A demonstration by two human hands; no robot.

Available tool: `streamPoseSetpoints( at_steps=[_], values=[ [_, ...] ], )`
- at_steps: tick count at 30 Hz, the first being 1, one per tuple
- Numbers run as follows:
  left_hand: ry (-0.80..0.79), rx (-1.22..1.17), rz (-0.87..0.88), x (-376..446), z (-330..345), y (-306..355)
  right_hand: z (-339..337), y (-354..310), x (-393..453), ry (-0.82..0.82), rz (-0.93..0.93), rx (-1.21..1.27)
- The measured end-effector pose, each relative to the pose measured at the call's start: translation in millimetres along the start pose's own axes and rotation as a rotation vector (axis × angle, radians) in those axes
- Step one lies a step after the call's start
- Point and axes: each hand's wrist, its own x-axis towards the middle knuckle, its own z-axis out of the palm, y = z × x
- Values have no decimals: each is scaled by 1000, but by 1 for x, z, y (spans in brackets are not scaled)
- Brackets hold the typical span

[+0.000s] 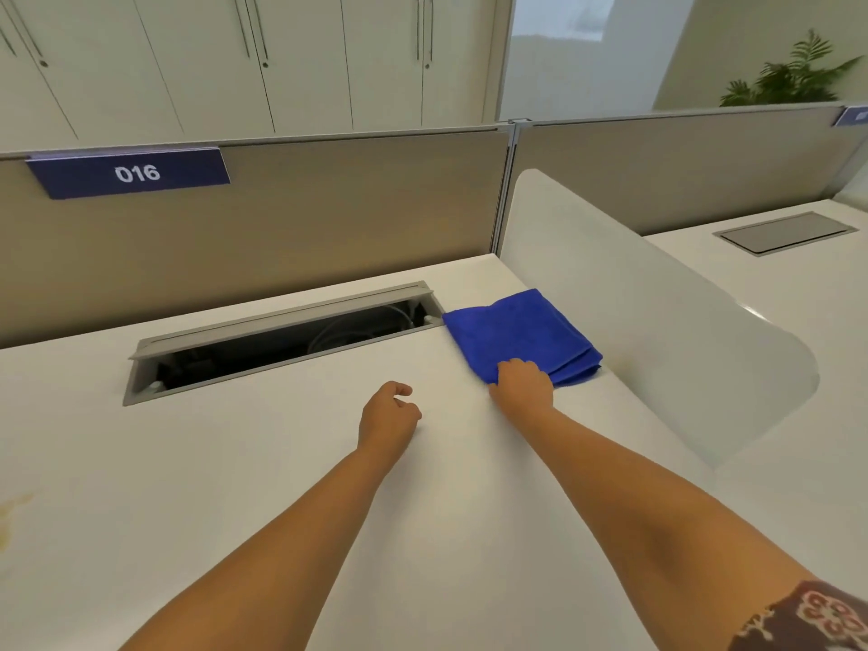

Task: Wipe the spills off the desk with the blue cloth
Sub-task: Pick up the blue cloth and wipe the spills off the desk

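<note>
A folded blue cloth [516, 333] lies flat at the back right of the white desk [263, 462], close to the side divider. My right hand [521, 382] rests on the cloth's near edge, fingers curled onto it. My left hand [387, 415] hovers over the desk's middle, fingers loosely curled, holding nothing. A faint yellowish spill [14, 514] stains the desk at the far left edge of the view.
An open cable tray [282, 340] with cords inside is sunk into the desk behind my hands. A beige partition [282, 227] with a "016" label closes the back. A white curved divider [634, 312] stands on the right, with another desk beyond it.
</note>
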Motion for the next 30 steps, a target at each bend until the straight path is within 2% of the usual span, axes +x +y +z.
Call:
streamPoseSetpoints(
  at_steps=[3,9,16,23,30],
  values=[
    [6,-1,-7,0,-2,-1,-9,-4,6,29,15,-16],
    [32,19,20,-7,-17,-2,-48,-9,12,265,85,316],
    [91,47,56,-28,-55,-1,-123,-58,-19,402,-49,386],
    [190,147,117,-73,-125,-19,-172,-147,-88,328,-199,366],
    [312,200,121,-119,-248,-83,-176,-260,-168,179,-305,293]
  ],
)
